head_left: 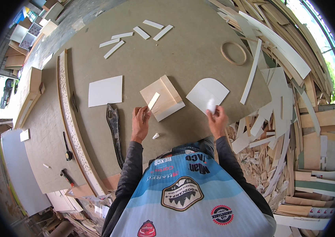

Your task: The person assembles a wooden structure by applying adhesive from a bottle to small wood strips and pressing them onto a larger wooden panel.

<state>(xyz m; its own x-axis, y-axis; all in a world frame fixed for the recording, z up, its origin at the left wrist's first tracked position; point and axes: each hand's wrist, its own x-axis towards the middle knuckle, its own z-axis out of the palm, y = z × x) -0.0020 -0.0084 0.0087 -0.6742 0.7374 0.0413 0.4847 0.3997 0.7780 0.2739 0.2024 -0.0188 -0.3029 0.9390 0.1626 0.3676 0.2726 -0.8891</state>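
My left hand (139,123) pinches a short pale strip (154,101), its far end over a shallow wooden box (169,93). The box sits turned at an angle on the brown worktable, a raised strip along one side. In my right hand (217,121) is a small white bottle (211,105), blurred, its tip over the near edge of a white panel (207,91) with a rounded far end. A small white cap-like piece (156,136) lies nearer my body, between the hands. To the left are a rectangular white panel (106,91) and a long black object (113,128) whose kind I cannot tell.
Several white strips (141,32) lie scattered on the far table. A thin wooden ring (233,53) and a long white strip (251,72) lie at the right. A long batten (71,118), tape measure (68,155) and red-handled tool (67,177) are left. Scrap boards (282,98) crowd the right side.
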